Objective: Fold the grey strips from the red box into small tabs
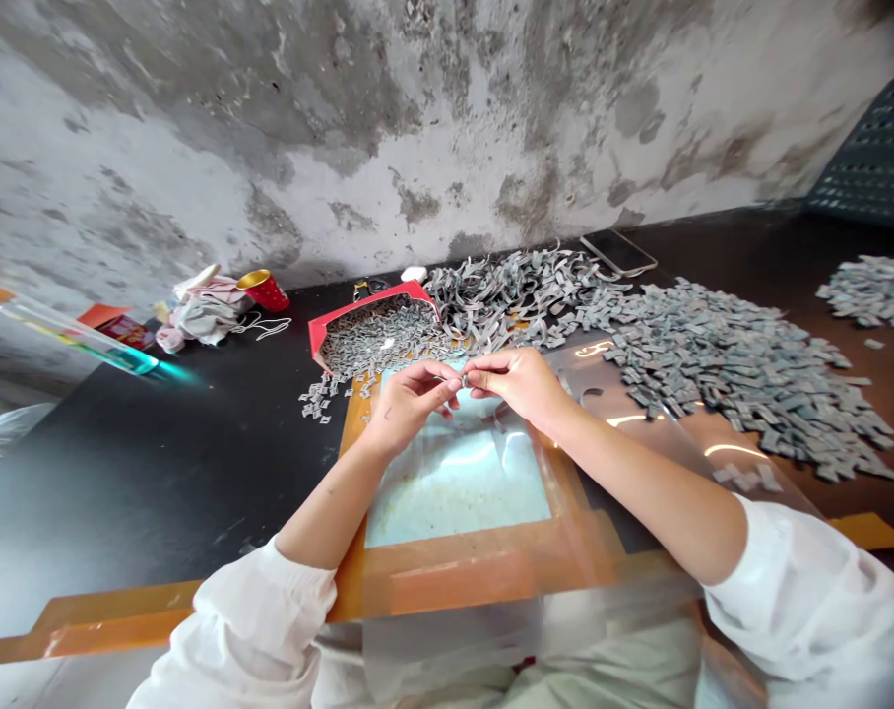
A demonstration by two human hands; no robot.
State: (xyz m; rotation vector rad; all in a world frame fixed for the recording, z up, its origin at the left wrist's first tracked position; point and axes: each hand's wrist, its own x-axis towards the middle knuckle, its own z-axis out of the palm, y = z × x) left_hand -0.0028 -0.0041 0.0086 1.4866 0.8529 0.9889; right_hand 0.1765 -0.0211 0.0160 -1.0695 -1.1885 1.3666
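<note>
While your left hand [410, 406] and right hand [510, 384] are together above a pale glass panel [454, 492] set in an orange frame [447, 571], your fingertips [445, 379] pinch a small grey tag [463, 380] between them, so little of it shows. A clear plastic sheet [639, 433] lies across the frame to your right, running under your right forearm.

Much of the material on the bench [159, 473] looks already separated: a broad spread of loose grey tags [742, 374] covers the right side, with a further heap of tags [875, 290] at the far right. Straight ahead, a tangle of grey strips [513, 295] appears still joined, so that part looks left to do.

Just beyond your hands, a red-rimmed cardboard box [365, 305] sits open, nearly full of small grey pieces [377, 335], and a small spill of tags [318, 399] lies by its near left corner. Farther left stand a red cup with a gold rim [264, 290] and a bundle of white cloth [203, 317], while a smartphone [618, 252] lies by the far edge, against the stained concrete wall [344, 98].
</note>
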